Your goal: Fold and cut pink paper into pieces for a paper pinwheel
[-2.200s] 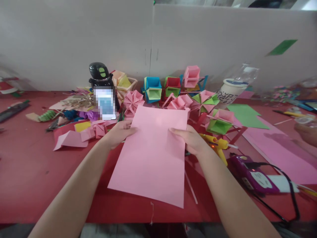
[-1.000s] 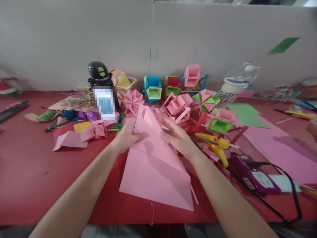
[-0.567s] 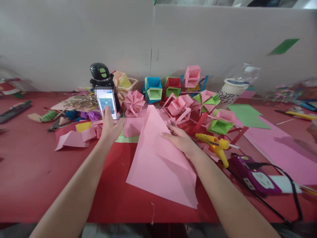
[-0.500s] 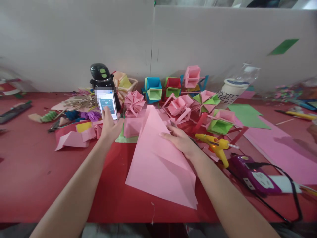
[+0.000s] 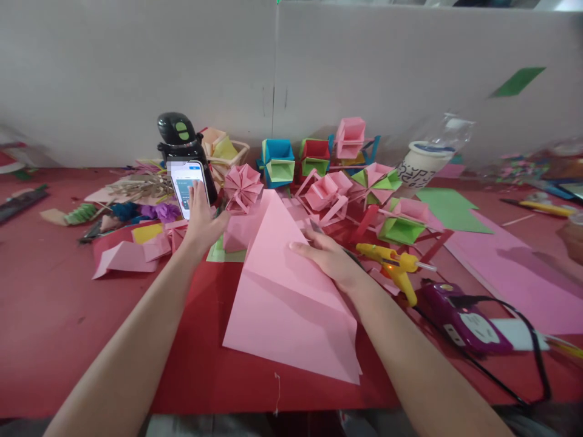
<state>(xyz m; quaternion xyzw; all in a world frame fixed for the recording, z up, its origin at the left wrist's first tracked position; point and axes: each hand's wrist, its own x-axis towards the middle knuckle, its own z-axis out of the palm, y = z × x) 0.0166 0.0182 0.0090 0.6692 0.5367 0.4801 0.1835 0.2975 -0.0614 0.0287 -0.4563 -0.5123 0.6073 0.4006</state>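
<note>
A pink paper sheet [image 5: 282,303], folded over diagonally into a triangle shape, lies on the red table [image 5: 54,315]. My right hand [image 5: 325,258] rests flat on its upper right part, fingers stretched out. My left hand [image 5: 200,221] reaches up to a white phone [image 5: 184,185] that leans against a black bottle [image 5: 182,141]; a fingertip touches the screen and the fingers are extended.
Several folded paper boxes and flowers [image 5: 319,176] crowd the back of the table. A yellow glue gun [image 5: 392,267] and a purple device [image 5: 464,318] with a black cable lie at right. A paper cup [image 5: 419,167], green paper [image 5: 449,209] and pink scraps [image 5: 127,255] lie around.
The flat sheet was folded diagonally under both hands. My left hand then left the paper and moved up to the phone screen; my right hand stayed on the paper.
</note>
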